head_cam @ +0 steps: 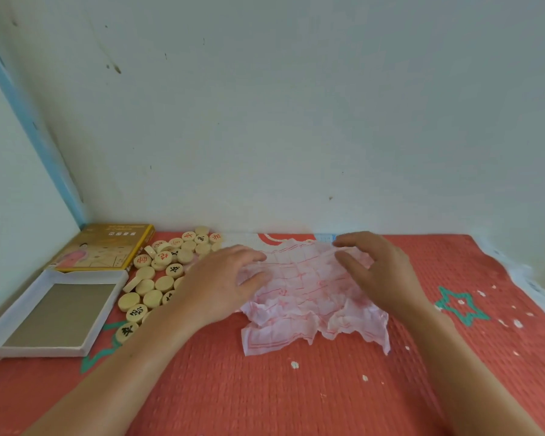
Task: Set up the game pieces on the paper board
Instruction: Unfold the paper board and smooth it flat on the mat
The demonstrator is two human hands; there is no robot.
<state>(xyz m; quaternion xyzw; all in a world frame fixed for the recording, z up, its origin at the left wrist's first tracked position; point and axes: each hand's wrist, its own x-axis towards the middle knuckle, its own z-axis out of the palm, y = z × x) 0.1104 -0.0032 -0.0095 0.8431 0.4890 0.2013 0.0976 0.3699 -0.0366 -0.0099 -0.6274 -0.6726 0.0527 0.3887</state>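
Observation:
The paper board [306, 297] is thin, white with red grid lines, and badly crumpled; it lies on the red mat near the wall. My left hand [224, 284] rests on its left edge with fingers spread. My right hand [375, 272] pinches its upper right part between thumb and fingers. A loose pile of round wooden game pieces [167, 272] with red and black characters lies to the left of the paper, partly hidden behind my left wrist. No piece sits on the paper.
An empty white box tray [38, 347] and a yellow box lid [104, 247] lie at the far left by the corner. The red quilted mat [265, 394] has green stars. A white wall rises right behind the paper.

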